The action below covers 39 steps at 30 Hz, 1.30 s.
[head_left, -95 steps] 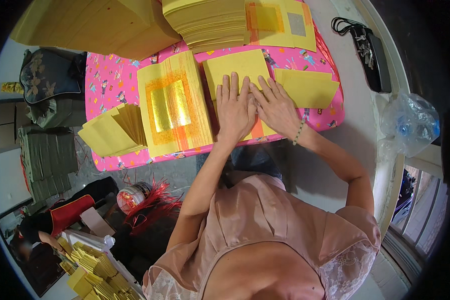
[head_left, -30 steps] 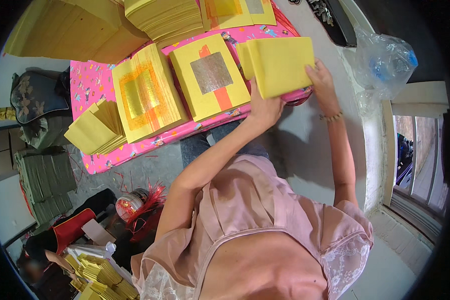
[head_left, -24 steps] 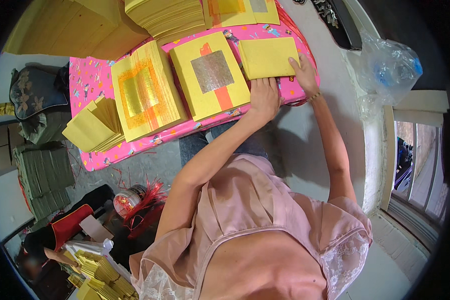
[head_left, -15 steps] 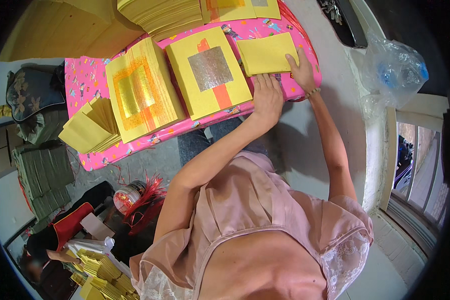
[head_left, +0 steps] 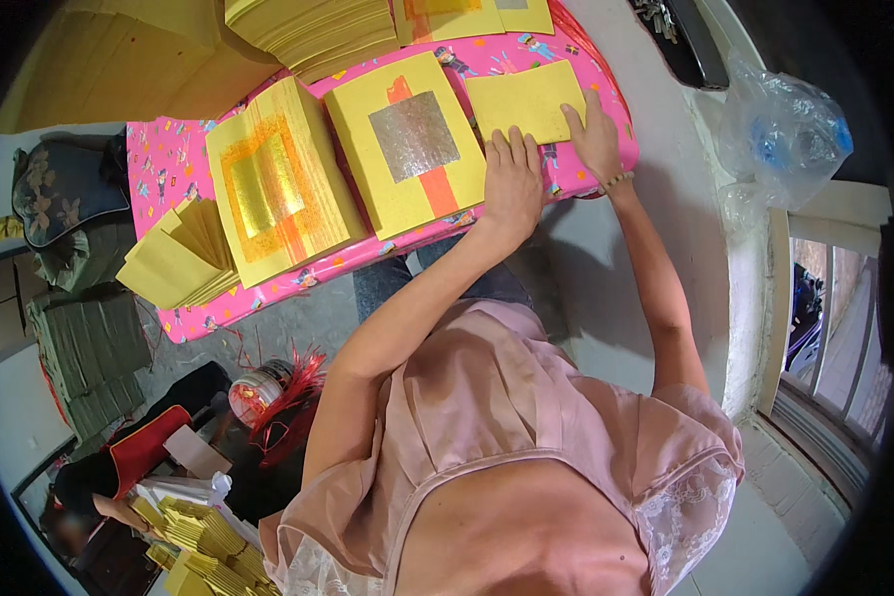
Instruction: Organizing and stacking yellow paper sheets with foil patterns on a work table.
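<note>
A folded sheet of yellow paper [head_left: 526, 99] lies flat near the right end of the table. The stretched fingers of my left hand [head_left: 514, 184] press flat along its near edge. My right hand [head_left: 598, 149], with a beaded bracelet on the wrist, rests at the sheet's right edge, its thumb on top and its fingers spread apart alongside. Just left of the sheet is a stack of yellow paper with a silver square and an orange stripe [head_left: 414, 137]. Beside that stands a thicker stack with a gold square [head_left: 268, 184].
A pink patterned cover [head_left: 154, 164] lies over the table. Folded yellow papers [head_left: 174, 260] sit at its left corner, and tall yellow stacks [head_left: 318, 35] rise at the back. A wall [head_left: 656, 214] borders the right side. At lower left, another person's arm [head_left: 119, 512] reaches toward yellow bundles [head_left: 194, 531].
My left hand has slid left along the sheet's near edge, and its fingers now lie more on top of the paper. My right hand has stayed at the right edge, shifting only slightly.
</note>
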Available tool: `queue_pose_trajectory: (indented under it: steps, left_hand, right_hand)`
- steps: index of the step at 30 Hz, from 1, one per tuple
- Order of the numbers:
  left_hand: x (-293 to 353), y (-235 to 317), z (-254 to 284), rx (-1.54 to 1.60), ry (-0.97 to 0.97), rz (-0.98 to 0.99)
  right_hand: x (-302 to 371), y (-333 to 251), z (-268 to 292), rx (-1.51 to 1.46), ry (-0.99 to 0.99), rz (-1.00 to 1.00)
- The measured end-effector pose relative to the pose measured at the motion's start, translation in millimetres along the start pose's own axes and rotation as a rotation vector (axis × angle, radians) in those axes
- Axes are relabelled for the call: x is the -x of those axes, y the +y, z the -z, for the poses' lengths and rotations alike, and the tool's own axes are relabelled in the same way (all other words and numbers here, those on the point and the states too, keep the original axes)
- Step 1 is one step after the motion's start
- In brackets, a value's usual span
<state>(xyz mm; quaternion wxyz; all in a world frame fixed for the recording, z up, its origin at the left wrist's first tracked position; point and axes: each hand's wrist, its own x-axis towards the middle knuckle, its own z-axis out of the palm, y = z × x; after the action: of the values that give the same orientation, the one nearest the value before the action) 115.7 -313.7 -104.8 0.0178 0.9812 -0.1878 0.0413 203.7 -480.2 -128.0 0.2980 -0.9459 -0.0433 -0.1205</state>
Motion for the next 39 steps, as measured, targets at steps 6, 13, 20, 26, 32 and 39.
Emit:
queue_pose_trajectory:
  steps: [6,13,20,26,32,39]
  left_hand:
    - [0,2,-2,0.065,-0.018,0.013]
    - [-1,-2,3,0.075,-0.09,-0.026]
    - [3,0,16,0.115,-0.079,0.018]
    - [41,-27,52,0.571,0.267,-0.085]
    - [94,-89,69,0.563,0.273,0.123]
    - [112,-107,46,0.52,0.254,0.142]
  right_hand:
    - [-1,-36,25,0.291,0.176,0.312]
    - [5,-4,-7,0.356,-0.158,0.45]
    - [5,-3,-3,0.388,-0.211,0.431]
    - [-3,-41,28,0.359,-0.151,0.519]
    - [28,-119,55,-0.031,-0.475,0.799]
    - [42,-121,26,0.048,-0.513,0.86]
